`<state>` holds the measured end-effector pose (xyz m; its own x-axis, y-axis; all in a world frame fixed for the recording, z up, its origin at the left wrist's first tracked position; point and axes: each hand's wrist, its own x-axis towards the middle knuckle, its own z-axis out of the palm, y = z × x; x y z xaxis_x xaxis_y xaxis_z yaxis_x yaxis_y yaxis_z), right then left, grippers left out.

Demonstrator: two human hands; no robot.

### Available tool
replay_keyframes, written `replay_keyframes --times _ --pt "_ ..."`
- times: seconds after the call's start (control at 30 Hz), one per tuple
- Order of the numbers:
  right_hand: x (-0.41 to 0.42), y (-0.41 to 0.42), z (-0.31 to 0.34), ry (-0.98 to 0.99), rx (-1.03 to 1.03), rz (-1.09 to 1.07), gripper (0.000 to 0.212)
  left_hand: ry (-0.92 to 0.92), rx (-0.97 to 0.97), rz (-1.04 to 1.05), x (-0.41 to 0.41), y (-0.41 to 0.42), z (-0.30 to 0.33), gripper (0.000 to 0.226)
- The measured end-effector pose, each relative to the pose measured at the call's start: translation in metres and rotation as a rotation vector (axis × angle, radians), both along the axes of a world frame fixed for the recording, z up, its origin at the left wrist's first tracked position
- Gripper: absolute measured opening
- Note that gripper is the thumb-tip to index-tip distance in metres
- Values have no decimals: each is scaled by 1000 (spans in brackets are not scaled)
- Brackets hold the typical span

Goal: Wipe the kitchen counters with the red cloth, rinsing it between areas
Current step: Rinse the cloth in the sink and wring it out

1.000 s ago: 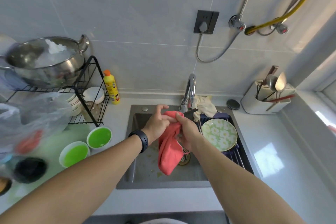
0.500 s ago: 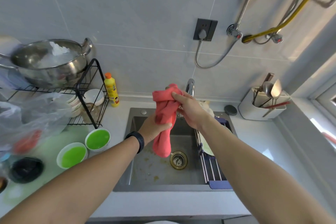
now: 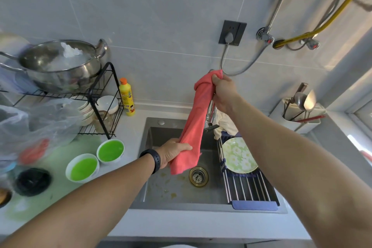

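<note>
A: Where is the cloth [image 3: 196, 119]?

B: Stretched over the sink [image 3: 173, 189], running from upper right down to lower left. The right hand [image 3: 223, 92] is clenched around its top end, up by the wall, with a small bunch of fabric poking out above the fist. The left hand [image 3: 173, 152] grips it lower down, over the basin, and a short tail hangs below that hand, beside the drain [image 3: 198, 176].

A: So both hands have it?

B: Yes, both are closed around it, one at each end, with the cloth taut between them. The tap [image 3: 211, 113] is partly hidden behind the cloth.

A: What can you count around the sink?

B: One red cloth. One flowered plate [image 3: 239, 155] lying on one roll-up rack [image 3: 249, 187] across the right side of the sink. Two bowls [image 3: 110, 151] with green insides on the counter [image 3: 132, 127] to the left, side by side. One yellow bottle [image 3: 126, 99] standing against the wall. One steel pot [image 3: 60, 66] on top of one black wire shelf [image 3: 104, 106]. One white cutlery holder [image 3: 302, 115] on the right; what is in it is too jumbled to count.

A: Anything on the wrists?

B: One black band [image 3: 154, 158] on the left wrist.
</note>
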<state>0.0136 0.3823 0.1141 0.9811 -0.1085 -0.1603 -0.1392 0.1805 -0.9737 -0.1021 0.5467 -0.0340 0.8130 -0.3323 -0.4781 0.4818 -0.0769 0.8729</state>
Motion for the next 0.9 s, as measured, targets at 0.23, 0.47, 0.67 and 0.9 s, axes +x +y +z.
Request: replay_keyframes --times 0.23,0.47,0.67,0.9 --pt "-3 2 9 -202 -330 94 19 260 -386 208 -2 7 0 47" --pt "-69 9 -57 -517 -1304 793 18 337 -732 246 15 22 9 91" --pt "-86 -16 -100 -660 -1356 975 25 406 -721 238 9 23 0 84" --pt "-85 -36 -89 -750 -1323 710 48 360 -540 241 13 20 8 34"
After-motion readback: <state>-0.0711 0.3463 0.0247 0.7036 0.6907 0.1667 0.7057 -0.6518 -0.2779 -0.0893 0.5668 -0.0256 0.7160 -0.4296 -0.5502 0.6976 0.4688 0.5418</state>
